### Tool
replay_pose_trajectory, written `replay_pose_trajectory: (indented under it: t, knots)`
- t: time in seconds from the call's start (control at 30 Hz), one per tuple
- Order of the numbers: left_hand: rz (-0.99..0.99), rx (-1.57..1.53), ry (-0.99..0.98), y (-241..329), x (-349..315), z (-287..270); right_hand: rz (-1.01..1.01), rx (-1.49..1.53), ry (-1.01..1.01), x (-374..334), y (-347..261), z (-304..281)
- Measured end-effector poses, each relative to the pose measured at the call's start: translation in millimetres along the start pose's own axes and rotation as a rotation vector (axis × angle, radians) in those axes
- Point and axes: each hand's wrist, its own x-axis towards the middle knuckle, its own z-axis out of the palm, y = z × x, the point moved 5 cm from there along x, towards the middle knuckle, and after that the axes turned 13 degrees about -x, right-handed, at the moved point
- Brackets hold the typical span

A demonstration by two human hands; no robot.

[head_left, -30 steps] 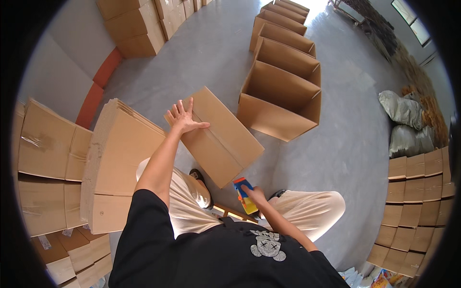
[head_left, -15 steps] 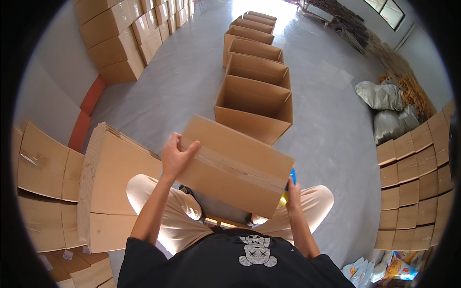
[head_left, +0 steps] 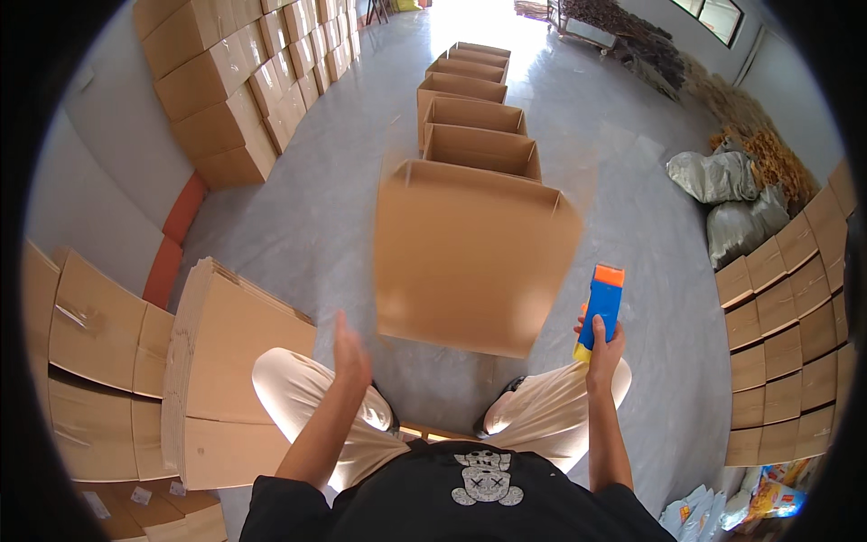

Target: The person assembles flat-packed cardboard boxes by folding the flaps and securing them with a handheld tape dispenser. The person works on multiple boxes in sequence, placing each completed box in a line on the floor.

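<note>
A brown cardboard box (head_left: 470, 262), blurred by motion, is in front of my knees, apart from both hands. Its near side is toward me and its upper edge shows. My left hand (head_left: 350, 354) is left of the box, blurred, with its fingers stretched out and nothing in it. To the right of the box, my right hand (head_left: 603, 345) is closed around a blue tape dispenser (head_left: 603, 303) with an orange top end and a yellow lower end, held upright.
Several open-topped boxes (head_left: 474, 113) run in a row away from me. Flattened cartons (head_left: 230, 361) stand at my left. Stacked boxes line the left wall (head_left: 212, 99), and folded cartons (head_left: 781, 334) stand at right, below grey sacks (head_left: 713, 176).
The box has left both hands and turned from lying across my lap to standing at the near end of the row. My right hand has moved rightward with the tape dispenser.
</note>
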Motion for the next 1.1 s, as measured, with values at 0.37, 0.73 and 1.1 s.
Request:
replay_pose_trajectory:
  t: [0.37,0.73,1.1]
  knots:
    - [-0.668,-0.209,-0.219,-163.1,10.0,35.5,0.099,0.116,0.088,30.2,21.3,-25.5]
    - [-0.679,-0.091,0.052,-190.4,133.8,109.7,0.143,0.149,0.047,36.0,16.9,0.5]
    - [-0.544,-0.144,-0.406,-112.6,243.6,302.5,0.231,0.115,-0.029,53.5,19.9,19.1]
